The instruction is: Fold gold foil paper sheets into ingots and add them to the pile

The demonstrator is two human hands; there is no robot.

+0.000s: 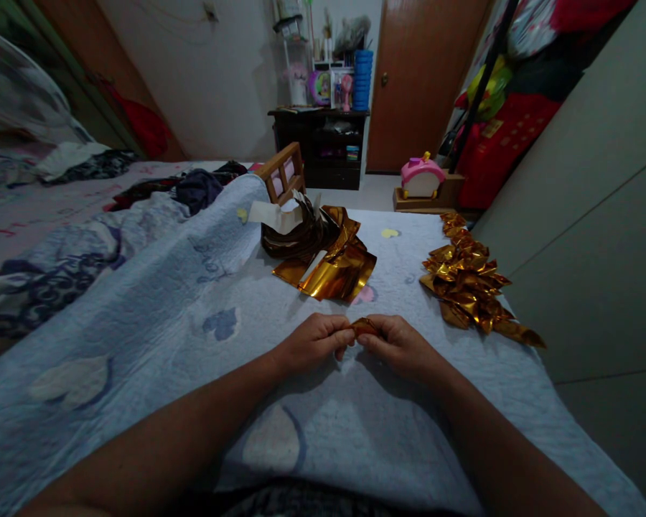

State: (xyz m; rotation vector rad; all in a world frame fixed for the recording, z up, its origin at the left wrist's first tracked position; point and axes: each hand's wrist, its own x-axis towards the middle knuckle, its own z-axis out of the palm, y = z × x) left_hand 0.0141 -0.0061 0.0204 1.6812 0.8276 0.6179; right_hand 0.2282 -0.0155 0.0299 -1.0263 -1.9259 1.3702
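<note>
Between my two hands is a small piece of gold foil paper, partly hidden by the fingers. My left hand pinches its left end with thumb and fingers. At the other end, my right hand grips it in the same way, thumb on top. Beyond the hands lies a stack of gold foil sheets, curled at the left, with pale paper edges showing. To the right spreads a pile of folded gold foil pieces, crumpled and shiny.
Everything lies on a pale blue quilt with heart patterns. A wooden bed rail rises behind the stack. Clothes lie to the left. A pink toy stands beyond the far edge, and a pale cabinet borders the right.
</note>
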